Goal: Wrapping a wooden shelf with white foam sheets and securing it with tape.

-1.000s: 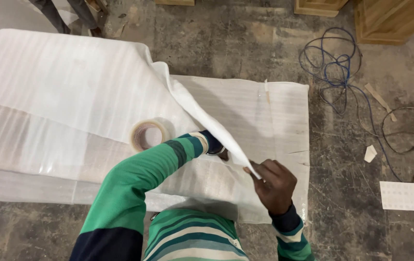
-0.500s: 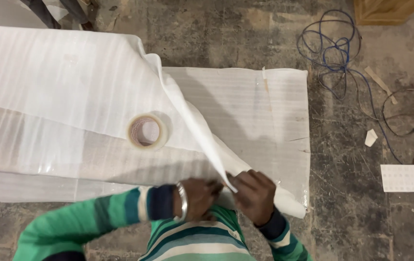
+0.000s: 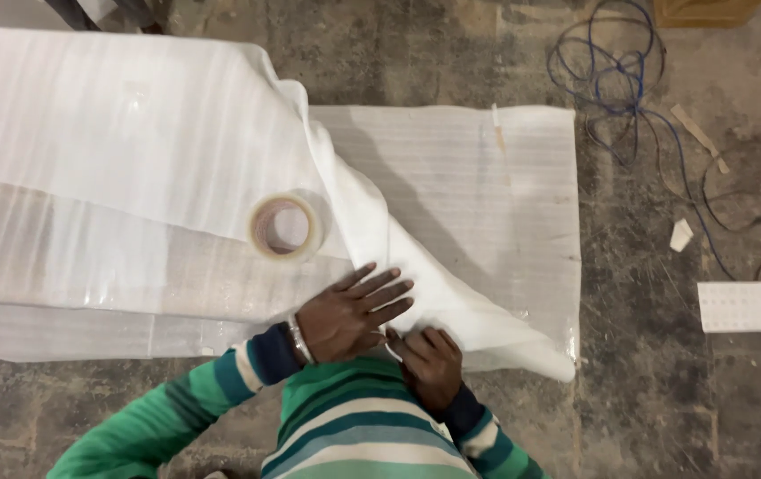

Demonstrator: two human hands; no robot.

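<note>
A large object wrapped in white foam sheet fills the left of the view. Its loose flap runs diagonally down to a sheet spread on the floor. A roll of clear tape rests on top of the wrapped object. My left hand lies flat with fingers spread, pressing the flap against the near side. My right hand is just beside it, fingers curled against the flap's lower edge; what it pinches is hidden.
Blue cable lies coiled on the concrete floor at the upper right, with dark cable trailing beyond it. A white card and small scraps lie on the right. A wooden piece sits at the top edge.
The flap was held up in the air by both hands; it has come down against the wrapped object. My left hand has opened flat onto it, and the right has dropped lower.
</note>
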